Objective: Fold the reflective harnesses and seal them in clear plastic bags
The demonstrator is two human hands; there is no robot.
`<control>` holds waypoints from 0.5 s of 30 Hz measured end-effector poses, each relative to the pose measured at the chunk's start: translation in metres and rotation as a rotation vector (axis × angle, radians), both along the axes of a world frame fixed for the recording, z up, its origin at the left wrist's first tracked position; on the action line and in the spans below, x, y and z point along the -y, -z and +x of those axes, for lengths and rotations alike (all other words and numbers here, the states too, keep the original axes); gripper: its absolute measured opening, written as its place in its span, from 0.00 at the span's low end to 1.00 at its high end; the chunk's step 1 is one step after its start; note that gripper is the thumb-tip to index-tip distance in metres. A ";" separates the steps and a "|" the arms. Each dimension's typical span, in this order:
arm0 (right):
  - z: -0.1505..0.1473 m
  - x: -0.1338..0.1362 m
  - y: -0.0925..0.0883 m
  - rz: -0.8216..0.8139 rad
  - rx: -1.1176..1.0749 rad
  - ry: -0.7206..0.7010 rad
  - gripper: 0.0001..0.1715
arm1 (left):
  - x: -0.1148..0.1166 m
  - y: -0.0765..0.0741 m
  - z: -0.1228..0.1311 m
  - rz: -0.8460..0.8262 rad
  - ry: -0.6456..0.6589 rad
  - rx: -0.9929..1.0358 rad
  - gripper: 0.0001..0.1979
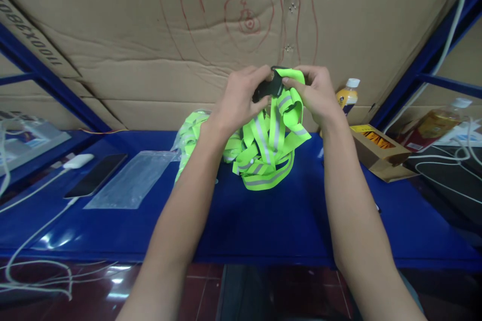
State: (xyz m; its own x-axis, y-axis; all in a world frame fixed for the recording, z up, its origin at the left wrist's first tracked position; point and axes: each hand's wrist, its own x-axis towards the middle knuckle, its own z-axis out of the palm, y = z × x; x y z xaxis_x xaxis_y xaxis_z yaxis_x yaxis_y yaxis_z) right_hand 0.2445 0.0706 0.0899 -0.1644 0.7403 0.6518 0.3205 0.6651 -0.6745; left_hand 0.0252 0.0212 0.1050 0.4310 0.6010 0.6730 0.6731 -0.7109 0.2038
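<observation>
Both hands are raised over the blue table, close together. My left hand [246, 95] pinches a black plastic piece [269, 88], which looks like a buckle or clip. My right hand [314, 90] is closed on a neon yellow-green reflective strap [295, 77], its thumb pressing right beside the black piece. Below the hands, more of the strap, with grey reflective stripes, hangs in loops and gathers in a loose heap [265, 175] on the table. Behind my left forearm lies another neon bundle [190, 128], apparently in clear plastic.
On the left lie a flat clear plastic bag [126, 185], a dark phone [97, 175] and a white charger case [78, 161] with cables. To the right stand an open cardboard box [384, 155], a yellow bottle [348, 94] and another bottle [433, 123]. Cardboard [150, 35] backs the blue table [263, 225].
</observation>
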 end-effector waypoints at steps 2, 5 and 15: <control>0.003 -0.005 0.003 0.011 -0.004 0.008 0.28 | 0.000 0.001 0.000 -0.052 0.036 0.040 0.23; 0.012 -0.018 0.009 0.026 -0.020 0.029 0.30 | -0.004 0.003 -0.008 -0.106 0.050 0.094 0.28; 0.083 -0.032 0.001 0.137 -0.618 0.281 0.22 | -0.071 0.014 -0.122 -0.240 -0.228 0.701 0.53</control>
